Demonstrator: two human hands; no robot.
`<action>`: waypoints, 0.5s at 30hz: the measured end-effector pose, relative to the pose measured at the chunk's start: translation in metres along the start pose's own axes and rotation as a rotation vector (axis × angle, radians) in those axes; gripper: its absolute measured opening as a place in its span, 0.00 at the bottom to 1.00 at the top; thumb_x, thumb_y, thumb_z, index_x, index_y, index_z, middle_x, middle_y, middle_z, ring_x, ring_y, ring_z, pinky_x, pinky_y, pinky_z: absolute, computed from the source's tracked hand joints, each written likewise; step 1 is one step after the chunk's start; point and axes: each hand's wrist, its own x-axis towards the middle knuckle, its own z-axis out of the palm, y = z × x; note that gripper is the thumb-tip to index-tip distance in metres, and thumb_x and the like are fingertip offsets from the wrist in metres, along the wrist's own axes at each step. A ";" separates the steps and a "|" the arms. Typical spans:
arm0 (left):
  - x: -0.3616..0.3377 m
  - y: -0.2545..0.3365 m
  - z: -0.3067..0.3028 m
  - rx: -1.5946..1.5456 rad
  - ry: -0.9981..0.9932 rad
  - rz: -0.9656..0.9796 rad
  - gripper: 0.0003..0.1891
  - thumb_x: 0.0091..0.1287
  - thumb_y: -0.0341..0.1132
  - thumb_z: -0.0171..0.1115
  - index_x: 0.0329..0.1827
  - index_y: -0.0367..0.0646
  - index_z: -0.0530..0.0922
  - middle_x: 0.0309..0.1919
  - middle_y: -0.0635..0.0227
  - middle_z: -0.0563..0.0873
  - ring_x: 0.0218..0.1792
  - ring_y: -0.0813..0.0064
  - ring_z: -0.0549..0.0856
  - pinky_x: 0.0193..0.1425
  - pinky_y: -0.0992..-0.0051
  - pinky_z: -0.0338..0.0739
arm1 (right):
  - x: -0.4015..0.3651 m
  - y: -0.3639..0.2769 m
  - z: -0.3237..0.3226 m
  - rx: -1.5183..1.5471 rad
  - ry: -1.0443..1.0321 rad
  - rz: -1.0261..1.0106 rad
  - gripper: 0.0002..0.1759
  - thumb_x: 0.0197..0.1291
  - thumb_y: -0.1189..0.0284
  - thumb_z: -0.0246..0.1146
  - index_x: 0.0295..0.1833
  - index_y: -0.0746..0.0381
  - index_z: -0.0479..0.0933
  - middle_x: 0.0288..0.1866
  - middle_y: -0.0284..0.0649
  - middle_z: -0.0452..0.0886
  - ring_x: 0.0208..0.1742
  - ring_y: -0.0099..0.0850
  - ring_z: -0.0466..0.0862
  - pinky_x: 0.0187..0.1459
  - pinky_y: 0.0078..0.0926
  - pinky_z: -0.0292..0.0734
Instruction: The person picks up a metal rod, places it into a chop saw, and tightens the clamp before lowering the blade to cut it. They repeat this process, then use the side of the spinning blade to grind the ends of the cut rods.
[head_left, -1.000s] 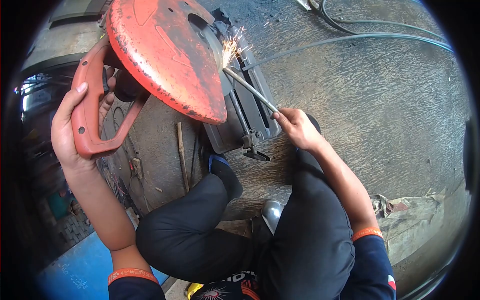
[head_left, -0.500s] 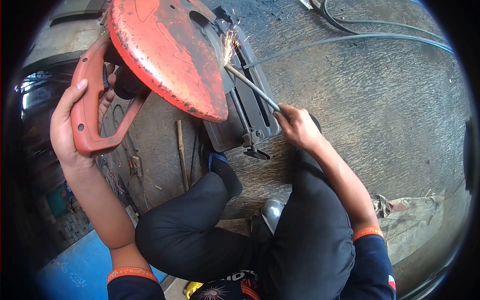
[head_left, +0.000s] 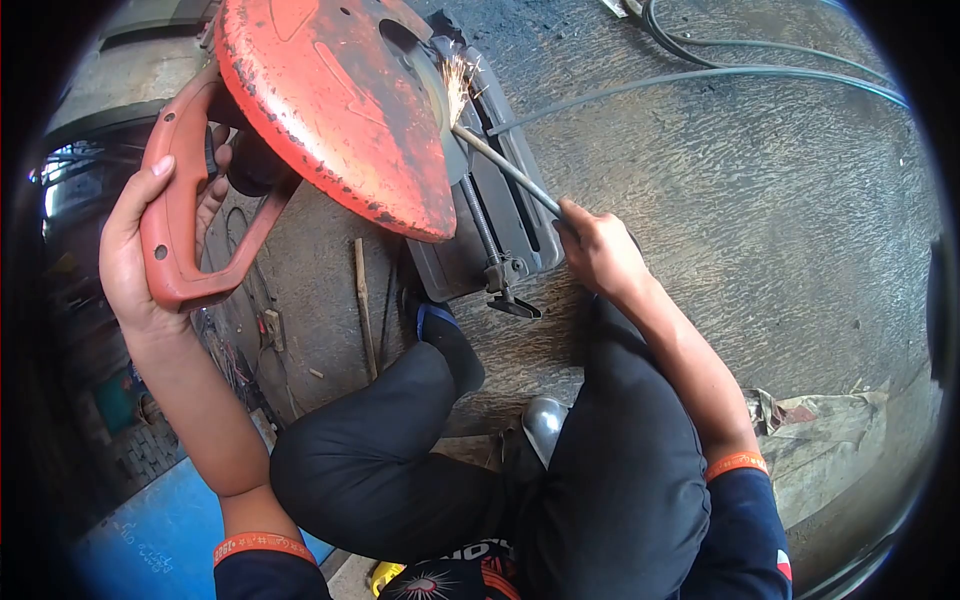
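Note:
My left hand (head_left: 135,240) is wrapped round the red D-shaped handle of a chop saw (head_left: 335,120), with its fingers inside the loop. The saw's scuffed red guard covers most of the grey cutting disc (head_left: 450,135). In my right hand (head_left: 605,250) is a thin metal rod (head_left: 505,168), gripped near its lower end. The rod's far tip meets the disc, and orange sparks (head_left: 458,85) spray upward from there. Below the disc lies the saw's dark base (head_left: 520,225) with a threaded clamp screw (head_left: 480,222).
Long thin rods or cables (head_left: 760,72) stretch across the floor (head_left: 760,220) at upper right. A wooden stick (head_left: 364,305) lies left of my foot. Folded cloth (head_left: 820,425) is at right, a blue panel (head_left: 155,530) at lower left. My knees flank a shiny metal dome (head_left: 545,420).
My right hand and the rod have shifted very slightly, and the rod's tip sits a little further right. The spark spray has changed shape. My left hand stays on the handle.

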 end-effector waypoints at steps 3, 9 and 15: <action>0.000 0.000 -0.001 -0.003 -0.006 -0.004 0.27 0.66 0.33 0.56 0.66 0.26 0.65 0.54 0.50 0.80 0.52 0.63 0.82 0.56 0.69 0.77 | -0.001 0.008 0.006 -0.065 0.071 -0.080 0.14 0.58 0.76 0.59 0.50 0.67 0.77 0.21 0.53 0.77 0.23 0.51 0.80 0.27 0.45 0.75; 0.000 0.000 -0.001 -0.017 0.001 -0.011 0.26 0.67 0.32 0.57 0.65 0.26 0.66 0.54 0.50 0.80 0.50 0.64 0.83 0.55 0.69 0.78 | 0.000 0.010 0.006 -0.229 0.082 -0.126 0.19 0.59 0.72 0.59 0.56 0.67 0.76 0.26 0.50 0.81 0.26 0.48 0.83 0.29 0.44 0.78; 0.002 -0.002 -0.008 0.026 0.006 0.003 0.26 0.67 0.32 0.56 0.65 0.26 0.66 0.51 0.50 0.81 0.48 0.65 0.84 0.52 0.70 0.79 | -0.001 -0.006 -0.001 0.019 0.192 0.139 0.17 0.63 0.62 0.61 0.47 0.66 0.80 0.29 0.52 0.82 0.32 0.49 0.84 0.37 0.42 0.79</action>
